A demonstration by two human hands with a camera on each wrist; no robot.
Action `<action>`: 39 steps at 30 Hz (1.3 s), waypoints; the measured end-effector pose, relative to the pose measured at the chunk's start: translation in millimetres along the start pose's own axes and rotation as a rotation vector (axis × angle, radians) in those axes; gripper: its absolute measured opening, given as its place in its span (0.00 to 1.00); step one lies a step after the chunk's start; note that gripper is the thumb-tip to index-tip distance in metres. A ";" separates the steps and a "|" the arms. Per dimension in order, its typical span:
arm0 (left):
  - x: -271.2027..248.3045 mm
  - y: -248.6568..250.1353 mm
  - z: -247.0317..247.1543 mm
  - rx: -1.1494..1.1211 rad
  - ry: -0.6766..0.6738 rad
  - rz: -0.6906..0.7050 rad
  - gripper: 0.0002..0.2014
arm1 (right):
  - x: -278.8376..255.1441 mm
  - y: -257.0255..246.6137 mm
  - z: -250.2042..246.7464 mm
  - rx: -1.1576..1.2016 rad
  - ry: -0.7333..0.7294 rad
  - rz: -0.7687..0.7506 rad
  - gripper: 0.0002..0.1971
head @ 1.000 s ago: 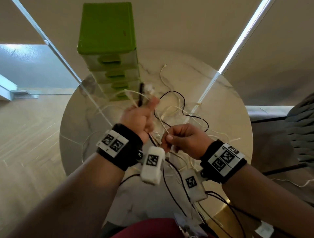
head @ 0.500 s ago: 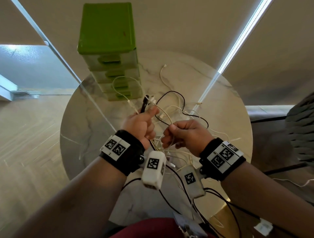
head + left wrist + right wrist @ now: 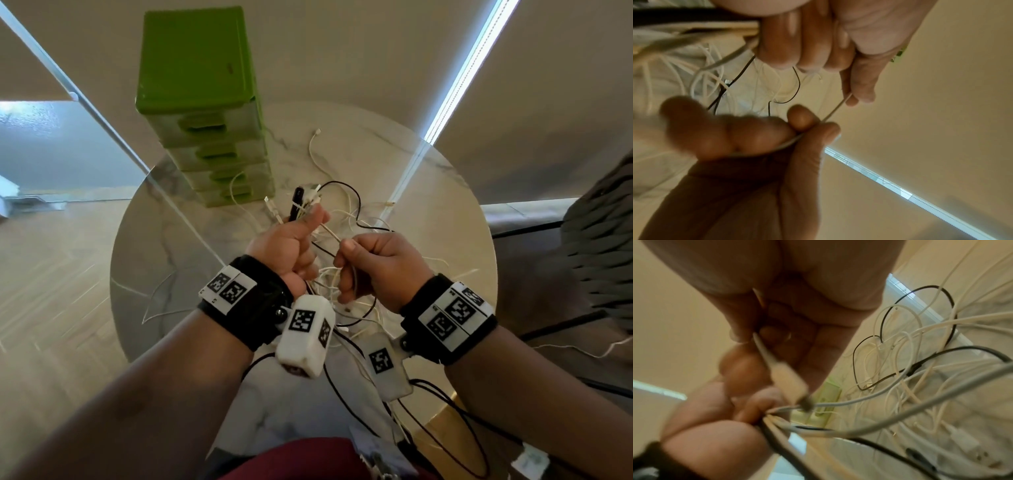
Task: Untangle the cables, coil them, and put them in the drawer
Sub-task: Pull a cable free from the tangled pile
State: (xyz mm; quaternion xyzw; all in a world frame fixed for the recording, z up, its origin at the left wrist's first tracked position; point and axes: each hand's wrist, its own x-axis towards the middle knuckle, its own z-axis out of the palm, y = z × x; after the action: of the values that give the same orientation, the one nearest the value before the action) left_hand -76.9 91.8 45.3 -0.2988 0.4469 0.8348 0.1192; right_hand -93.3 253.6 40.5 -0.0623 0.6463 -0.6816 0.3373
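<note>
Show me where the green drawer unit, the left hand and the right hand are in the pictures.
Drawer unit (image 3: 195,58): head view, on its green top.
Left hand (image 3: 287,246): head view, on the back of the hand.
Right hand (image 3: 383,263): head view, on the back of the hand.

The green drawer tower stands at the far left edge of the round table, and its drawers are all shut. In front of it the table middle is covered by loose white and black cables, one white loop lying against the lowest drawers. The left part of the table is bare marble, open for a hand
</note>
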 end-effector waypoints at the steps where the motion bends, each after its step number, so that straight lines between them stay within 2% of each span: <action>1: -1.3 0.7 3.0 -0.001 -0.018 -0.011 0.15 | -3.2 0.4 -3.0 0.076 -0.019 0.001 0.13; 6: -15.4 -0.9 34.8 -0.050 -0.165 -0.079 0.11 | -33.2 1.0 -17.9 0.623 -0.295 0.004 0.07; 8: -19.0 -6.7 50.8 -0.037 -0.229 -0.113 0.10 | -47.4 1.9 -27.2 0.727 -0.345 -0.029 0.08; 11: -20.1 -22.5 72.4 -0.011 -0.316 -0.155 0.11 | -69.7 12.3 -50.7 0.613 -0.237 -0.062 0.14; 15: -16.5 -47.6 99.7 0.027 -0.387 -0.189 0.09 | -103.6 40.1 -86.7 0.485 -0.053 0.026 0.10; 18: -12.6 -70.5 116.7 0.056 -0.388 -0.219 0.09 | -123.0 64.1 -103.0 0.452 0.069 0.129 0.07; 22: -9.1 -103.4 132.9 0.097 -0.367 -0.283 0.11 | -134.6 93.4 -119.1 0.372 0.190 0.190 0.06; 28: -0.2 -131.7 153.2 0.145 -0.356 -0.330 0.11 | -151.5 129.0 -152.2 0.318 0.343 0.259 0.11; 30: 1.8 -142.4 160.6 0.182 -0.336 -0.342 0.11 | -157.2 136.1 -165.4 0.214 0.390 0.278 0.11; 32: 0.9 -155.9 167.9 0.236 -0.329 -0.362 0.11 | -161.1 132.2 -173.4 0.097 0.407 0.235 0.08; 36: -5.3 -175.8 183.0 0.317 -0.377 -0.387 0.10 | -158.2 112.6 -173.4 0.339 0.411 -0.038 0.07; 39: -2.8 -176.1 190.2 0.253 -0.372 -0.367 0.08 | -163.5 117.5 -181.3 0.221 0.523 -0.056 0.13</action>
State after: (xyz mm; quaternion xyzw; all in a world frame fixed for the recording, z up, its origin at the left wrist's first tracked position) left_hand -67.3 348.2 8.4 -0.1992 0.4565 0.7772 0.3846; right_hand -18.2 501.4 -39.0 0.1348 0.6311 -0.7500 0.1449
